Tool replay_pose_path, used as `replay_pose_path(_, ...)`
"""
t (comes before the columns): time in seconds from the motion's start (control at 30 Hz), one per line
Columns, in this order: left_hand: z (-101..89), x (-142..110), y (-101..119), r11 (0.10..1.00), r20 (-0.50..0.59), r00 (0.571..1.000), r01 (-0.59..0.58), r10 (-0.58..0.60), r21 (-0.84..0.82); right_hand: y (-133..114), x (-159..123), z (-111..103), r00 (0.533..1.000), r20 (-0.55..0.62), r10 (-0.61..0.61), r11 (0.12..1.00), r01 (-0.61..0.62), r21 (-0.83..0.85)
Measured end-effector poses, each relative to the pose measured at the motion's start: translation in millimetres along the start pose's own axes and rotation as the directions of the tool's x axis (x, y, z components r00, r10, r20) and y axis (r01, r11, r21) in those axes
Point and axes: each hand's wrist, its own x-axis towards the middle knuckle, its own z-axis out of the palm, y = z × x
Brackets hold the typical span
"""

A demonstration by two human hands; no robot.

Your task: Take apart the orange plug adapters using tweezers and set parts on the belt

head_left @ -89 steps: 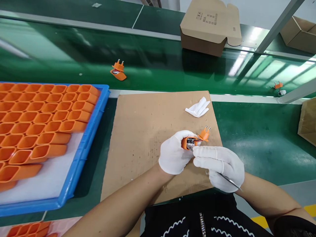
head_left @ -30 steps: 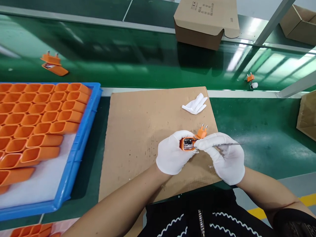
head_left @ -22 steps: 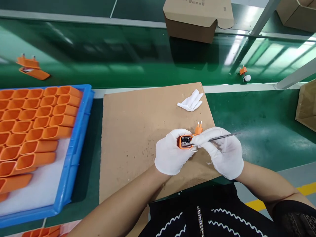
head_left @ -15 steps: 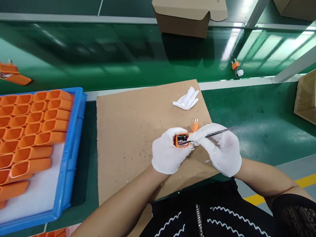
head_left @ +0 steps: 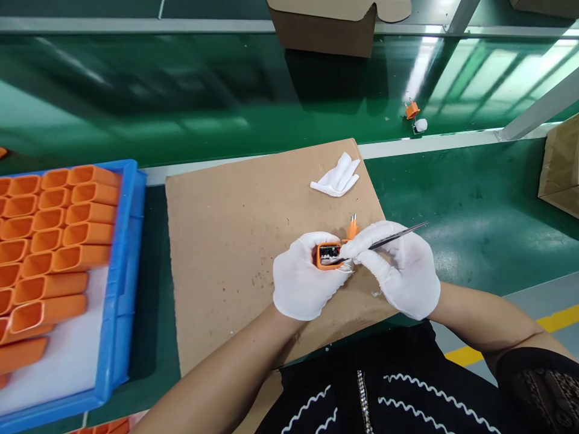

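My left hand (head_left: 298,280), in a white glove, is closed around an orange charger housing (head_left: 318,258), its open end facing up. Dark electronic parts of a circuit board (head_left: 330,252) show inside. Beside the housing an orange two-pin plug (head_left: 352,228) sticks up, partly behind my right fingers. My right hand (head_left: 398,271), gloved too, pinches slim dark tweezers (head_left: 393,237). Their tip reaches into the lower edge of the housing's opening; whether it grips anything there I cannot tell. Both hands are above a cardboard sheet (head_left: 226,241).
A white glove (head_left: 338,176) lies on the cardboard's far right part. At left, a blue tray (head_left: 118,289) holds rows of orange housings (head_left: 81,235). Behind, a plug with a small board (head_left: 412,110) lies on the green surface. A carton (head_left: 323,33) stands at the back, another (head_left: 561,169) at right.
My right hand has turned the tweezers from pointing back toward my wrist to reaching into the housing. The view has shifted, so the back plug and tray appear further left.
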Motion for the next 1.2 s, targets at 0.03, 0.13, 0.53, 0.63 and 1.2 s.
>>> replay_pose_path(0.03, -0.2, -0.9, -0.7, 1.0, -0.006, 1.0, -0.001, 0.001, 0.0, 0.4, -0.6, 1.3, 1.0, -0.007, -0.004, 1.0, 0.004, -0.016)
replay_pose_path(0.13, -0.3, -1.8, 0.1, 1.0, -0.018, 1.0, 0.005, -0.005, -0.011, 1.4, -0.8, 3.3, 1.0, -0.027, -0.008, 0.999, 0.007, -0.043)
replay_pose_path(0.53, -0.8, -2.2, 3.3, 1.0, -0.011, 1.0, 0.005, -0.006, -0.022, -10.1, 9.4, -12.2, 0.999, 0.002, 0.042, 0.983, -0.041, 0.181)
replay_pose_path(0.63, -1.4, -2.4, 3.8, 1.0, 0.005, 1.0, 0.0, 0.0, 0.008, -10.2, 9.6, -12.5, 0.998, 0.051, 0.045, 0.983, -0.053, 0.175)
replay_pose_path(1.2, -5.3, -10.0, -4.9, 0.981, 0.066, 0.982, -0.17, 0.176, -0.093, -17.0, 6.8, -12.5, 0.991, 0.131, -0.04, 0.987, 0.019, 0.16)
